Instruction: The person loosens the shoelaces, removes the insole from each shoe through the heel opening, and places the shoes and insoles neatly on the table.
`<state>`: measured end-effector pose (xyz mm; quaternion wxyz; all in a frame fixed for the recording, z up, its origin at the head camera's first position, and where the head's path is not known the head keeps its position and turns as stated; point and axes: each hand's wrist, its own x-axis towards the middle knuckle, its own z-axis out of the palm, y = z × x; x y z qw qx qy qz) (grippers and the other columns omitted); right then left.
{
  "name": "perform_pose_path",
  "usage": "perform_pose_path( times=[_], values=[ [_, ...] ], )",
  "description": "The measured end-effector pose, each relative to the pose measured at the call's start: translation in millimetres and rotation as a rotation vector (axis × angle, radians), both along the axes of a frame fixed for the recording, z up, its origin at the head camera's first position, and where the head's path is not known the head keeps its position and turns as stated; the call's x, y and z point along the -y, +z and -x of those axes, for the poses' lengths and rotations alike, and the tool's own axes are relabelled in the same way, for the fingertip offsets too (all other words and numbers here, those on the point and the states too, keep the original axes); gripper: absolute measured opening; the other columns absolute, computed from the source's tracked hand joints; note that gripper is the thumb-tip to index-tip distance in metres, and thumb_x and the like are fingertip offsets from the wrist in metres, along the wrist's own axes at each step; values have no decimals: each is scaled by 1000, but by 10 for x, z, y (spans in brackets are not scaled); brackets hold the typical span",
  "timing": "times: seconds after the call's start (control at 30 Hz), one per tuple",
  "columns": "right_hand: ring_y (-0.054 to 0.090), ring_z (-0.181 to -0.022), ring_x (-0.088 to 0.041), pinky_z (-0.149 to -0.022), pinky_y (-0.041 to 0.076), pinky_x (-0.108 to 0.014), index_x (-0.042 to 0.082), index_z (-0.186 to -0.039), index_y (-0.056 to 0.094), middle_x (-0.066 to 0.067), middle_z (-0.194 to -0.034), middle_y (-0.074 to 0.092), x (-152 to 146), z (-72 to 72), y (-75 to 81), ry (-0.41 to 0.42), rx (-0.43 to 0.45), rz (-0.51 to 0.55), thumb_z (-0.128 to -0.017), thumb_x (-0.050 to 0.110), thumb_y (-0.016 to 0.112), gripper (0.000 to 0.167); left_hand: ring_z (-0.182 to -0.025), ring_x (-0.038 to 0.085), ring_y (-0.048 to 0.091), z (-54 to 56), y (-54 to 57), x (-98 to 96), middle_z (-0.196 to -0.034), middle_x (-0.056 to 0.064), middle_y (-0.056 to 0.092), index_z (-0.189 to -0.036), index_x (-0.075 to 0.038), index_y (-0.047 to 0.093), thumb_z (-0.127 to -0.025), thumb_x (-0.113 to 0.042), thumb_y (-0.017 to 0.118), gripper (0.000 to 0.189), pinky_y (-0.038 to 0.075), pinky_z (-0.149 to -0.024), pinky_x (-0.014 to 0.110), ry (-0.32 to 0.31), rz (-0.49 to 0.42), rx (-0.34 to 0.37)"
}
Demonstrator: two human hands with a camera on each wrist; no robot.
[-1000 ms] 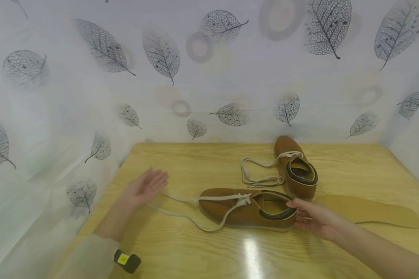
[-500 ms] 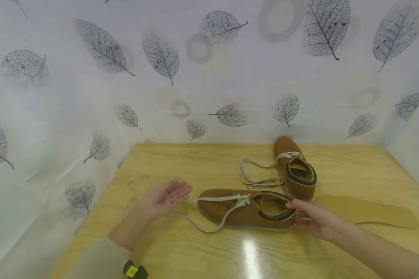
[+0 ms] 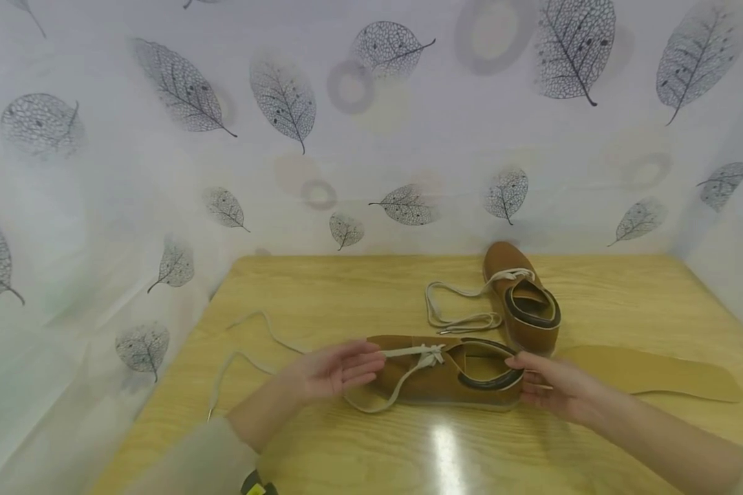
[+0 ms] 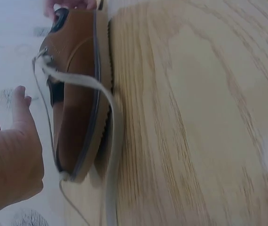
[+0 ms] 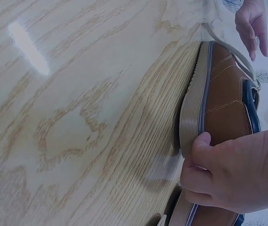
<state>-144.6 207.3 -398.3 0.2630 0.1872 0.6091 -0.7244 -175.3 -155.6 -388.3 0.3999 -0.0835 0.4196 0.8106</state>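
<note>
A brown leather shoe [image 3: 439, 388] with a dark padded collar lies lengthwise on the table, toe to the left. At its heel, my right hand [image 3: 554, 386] grips the back of the collar; the right wrist view shows the thumb and fingers [image 5: 204, 165] curled against the shoe's rear. My left hand [image 3: 334, 371] hovers by the toe with fingers extended, holding nothing. In the left wrist view this hand [image 4: 16, 155] is apart from the shoe. Pale shoelaces [image 3: 402, 353] run loosely from the eyelets past the toe, partly hidden behind the left hand.
A matching shoe [image 3: 501, 261] stands behind, toe toward the wall, its looped lace [image 3: 470, 320] lying to its left. A flat tan insole-shaped piece [image 3: 662, 371] lies at the right on the wooden table [image 3: 322, 282]. Leaf-patterned sheeting [image 3: 408, 137] surrounds the back and sides.
My left hand has moved right, from the loose lace ends to the shoe's toe, leaving both lace ends lying on the table. The right hand keeps hold of the heel.
</note>
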Motion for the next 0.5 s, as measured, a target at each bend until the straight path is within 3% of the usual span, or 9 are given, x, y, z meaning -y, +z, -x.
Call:
perform_pose_path(
  times=[0.3, 0.5],
  values=[
    [26, -115, -31, -86, 49, -30, 13, -83, 68, -15, -118, 22, -20, 4, 4, 16, 25, 36, -90, 19, 64, 10, -95, 21, 68, -65, -34, -406, -104, 15, 69, -128, 8, 49, -97, -16, 52, 39, 51, -93, 32, -76, 81, 7],
    [34, -105, -24, -84, 50, -28, 12, -86, 66, -12, -112, 25, -43, 18, -29, 26, 18, 29, -89, 19, 66, 8, -97, 23, 68, -121, -46, -587, -107, 19, 68, -124, 9, 52, -96, -14, 54, 36, 49, -96, 34, -106, 117, 12]
  ],
)
